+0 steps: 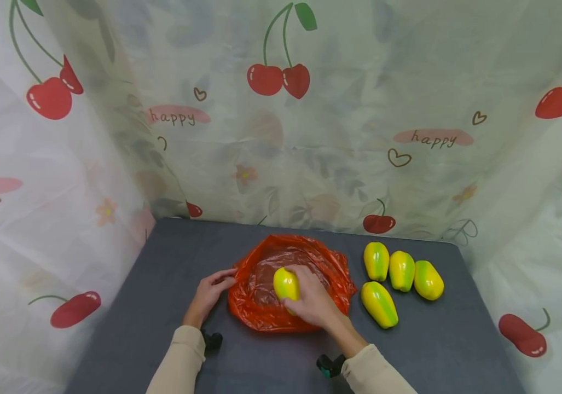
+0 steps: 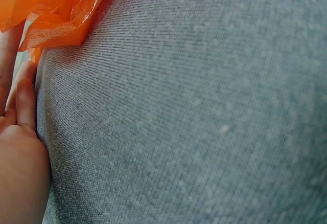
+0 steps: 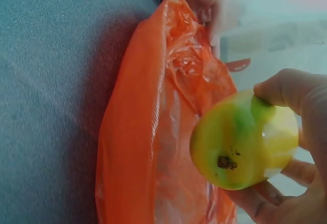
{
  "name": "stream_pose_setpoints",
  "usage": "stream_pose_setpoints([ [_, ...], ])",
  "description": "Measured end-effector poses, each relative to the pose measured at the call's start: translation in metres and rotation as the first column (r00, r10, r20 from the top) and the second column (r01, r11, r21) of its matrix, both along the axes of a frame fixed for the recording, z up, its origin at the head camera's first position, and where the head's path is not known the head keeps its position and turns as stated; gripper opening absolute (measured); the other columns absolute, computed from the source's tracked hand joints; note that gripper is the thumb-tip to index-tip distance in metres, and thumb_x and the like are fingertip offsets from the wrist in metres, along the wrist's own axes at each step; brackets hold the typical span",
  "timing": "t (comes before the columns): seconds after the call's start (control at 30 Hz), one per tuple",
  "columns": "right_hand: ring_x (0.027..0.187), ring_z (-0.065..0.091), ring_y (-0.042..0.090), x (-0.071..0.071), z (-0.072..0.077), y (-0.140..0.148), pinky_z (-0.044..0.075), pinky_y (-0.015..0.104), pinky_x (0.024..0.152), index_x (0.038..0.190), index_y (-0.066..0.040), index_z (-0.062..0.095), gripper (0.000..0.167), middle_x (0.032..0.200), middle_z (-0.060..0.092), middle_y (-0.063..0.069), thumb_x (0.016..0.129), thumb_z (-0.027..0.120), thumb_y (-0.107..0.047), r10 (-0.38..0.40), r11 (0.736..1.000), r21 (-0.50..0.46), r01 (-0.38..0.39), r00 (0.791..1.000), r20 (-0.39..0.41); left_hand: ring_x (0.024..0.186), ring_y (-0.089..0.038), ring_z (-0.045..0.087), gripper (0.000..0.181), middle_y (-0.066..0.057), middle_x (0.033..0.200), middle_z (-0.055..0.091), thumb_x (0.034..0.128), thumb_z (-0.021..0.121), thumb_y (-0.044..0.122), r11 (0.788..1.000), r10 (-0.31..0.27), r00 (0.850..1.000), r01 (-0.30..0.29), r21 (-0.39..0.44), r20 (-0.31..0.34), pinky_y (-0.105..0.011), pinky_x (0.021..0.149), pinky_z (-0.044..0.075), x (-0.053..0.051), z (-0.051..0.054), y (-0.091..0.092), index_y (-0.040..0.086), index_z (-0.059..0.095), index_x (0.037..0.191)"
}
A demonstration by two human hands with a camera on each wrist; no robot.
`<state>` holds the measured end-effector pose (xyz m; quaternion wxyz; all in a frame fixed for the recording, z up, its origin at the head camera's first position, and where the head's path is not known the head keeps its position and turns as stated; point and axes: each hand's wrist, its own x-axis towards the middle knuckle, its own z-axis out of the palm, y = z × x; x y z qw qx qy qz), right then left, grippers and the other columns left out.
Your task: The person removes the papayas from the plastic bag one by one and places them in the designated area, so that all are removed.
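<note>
A red plastic bag [image 1: 256, 320] lies on the dark table with its mouth spread wide toward the top. My left hand [image 1: 210, 293] is at the bag's left edge and pinches the rim; in the left wrist view the orange-red plastic [image 2: 61, 24] covers its fingertips. Over the bag's opening, my right hand [image 1: 312, 298] grips a glossy yellow-green oblong fruit [image 1: 285, 283]. Up close in the right wrist view, this fruit [image 3: 235, 142] shows a brown stem scar, with thumb above and fingers beneath it.
Right of the bag lie several similar yellow-green fruits, one of them [image 1: 379, 305] nearer to me than the others. The dark cloth-covered table [image 1: 433, 339] ends at a cherry-printed curtain [image 1: 281, 164] behind and at both sides.
</note>
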<state>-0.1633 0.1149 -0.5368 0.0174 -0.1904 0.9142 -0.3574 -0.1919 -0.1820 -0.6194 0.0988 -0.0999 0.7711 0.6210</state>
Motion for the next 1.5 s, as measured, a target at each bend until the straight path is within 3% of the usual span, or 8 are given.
stream_pose_setpoints([
  [0.13,0.121,0.054,0.021,0.002,0.003,0.009,0.048,0.047,0.105,0.143,-0.020,0.051,0.069,0.139,0.056,-0.001,0.083,0.083,-0.026,-0.021,0.999,-0.028,0.021,1.000,-0.003,0.126,-0.024,0.061,0.040,-0.005,0.128,0.072,0.0944,0.072,0.037,1.000,-0.004,1.000,0.004,0.008,-0.007,-0.053,0.120,0.038,-0.001,-0.002,0.000,0.023,0.070,0.132],
  [0.27,0.117,0.054,0.020,0.005,0.003,0.020,0.052,0.043,0.099,0.144,-0.023,0.051,0.070,0.139,0.056,-0.003,0.082,0.084,-0.027,-0.066,0.997,-0.042,0.066,0.998,0.014,0.124,-0.023,0.062,0.039,-0.004,0.125,0.073,0.0938,0.073,0.036,1.000,-0.003,1.000,0.003,0.015,-0.004,-0.053,0.120,0.038,-0.002,-0.004,0.001,0.024,0.070,0.131],
  [0.53,0.122,0.055,0.021,0.010,0.005,0.040,0.053,0.047,0.102,0.147,-0.025,0.049,0.072,0.144,0.054,-0.003,0.083,0.083,-0.030,-0.117,0.993,-0.026,0.118,0.993,0.032,0.126,-0.025,0.061,0.038,-0.005,0.125,0.073,0.0940,0.072,0.035,1.000,0.006,1.000,-0.006,0.010,-0.001,-0.054,0.120,0.038,-0.001,-0.003,-0.001,0.024,0.071,0.130],
  [0.87,0.120,0.055,0.024,0.011,0.012,0.066,0.054,0.049,0.099,0.149,-0.026,0.046,0.074,0.146,0.053,-0.001,0.084,0.082,-0.029,-0.160,0.987,-0.012,0.160,0.987,-0.012,0.126,-0.024,0.061,0.041,-0.005,0.128,0.072,0.0939,0.072,0.037,1.000,0.000,1.000,0.000,0.000,0.009,-0.053,0.120,0.038,-0.002,-0.003,0.001,0.024,0.069,0.132],
  [1.13,0.119,0.056,0.026,0.015,0.016,0.089,0.054,0.049,0.097,0.150,-0.019,0.046,0.076,0.145,0.054,0.007,0.084,0.083,-0.023,-0.190,0.982,-0.013,0.190,0.981,-0.044,0.127,-0.024,0.061,0.039,-0.004,0.128,0.072,0.0941,0.072,0.038,1.000,-0.004,1.000,0.004,-0.003,0.016,-0.053,0.121,0.037,-0.001,-0.004,0.000,0.025,0.070,0.131],
  [1.5,0.129,0.053,0.036,0.013,0.026,0.122,0.049,0.060,0.105,0.153,-0.009,0.039,0.079,0.151,0.048,0.017,0.087,0.080,-0.023,-0.267,0.963,0.010,0.268,0.962,-0.054,0.128,-0.024,0.060,0.039,-0.004,0.130,0.071,0.0943,0.072,0.036,1.000,-0.001,1.000,0.000,0.023,0.024,-0.052,0.121,0.037,-0.002,-0.002,-0.001,0.026,0.070,0.132],
])
